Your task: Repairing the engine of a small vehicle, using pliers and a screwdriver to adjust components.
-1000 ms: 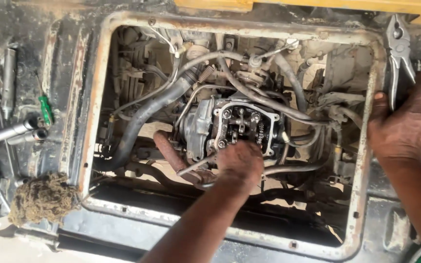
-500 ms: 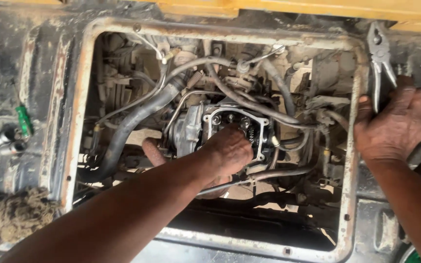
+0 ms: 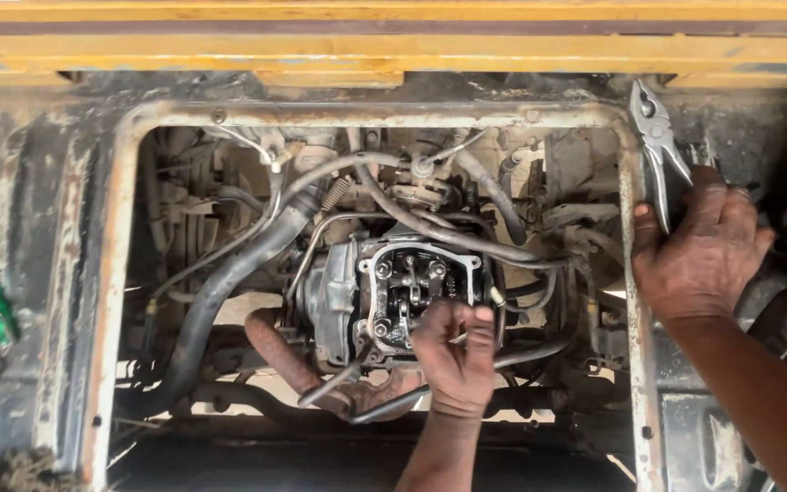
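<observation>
- Step in hand, as judged: work at the open cylinder head (image 3: 416, 296), which sits in the middle of the engine bay, framed by the rusty white opening frame (image 3: 635, 301), with its cover off and the rocker gear exposed.
- Left hand (image 3: 455, 357): fingers curled at the head's near right corner, pinching what looks like a thin metal strip; too small to identify with certainty.
- Right hand (image 3: 699, 251): laid flat on the right edge of the frame, fingers spread, gripping nothing; pliers (image 3: 656, 146) lie just beside it, touching or nearly touching the fingertips.
- Black hose (image 3: 220, 292) runs left of the head, clear of the work.
- Next move, as judged, calls for a steady, fine touch among the rockers.
</observation>
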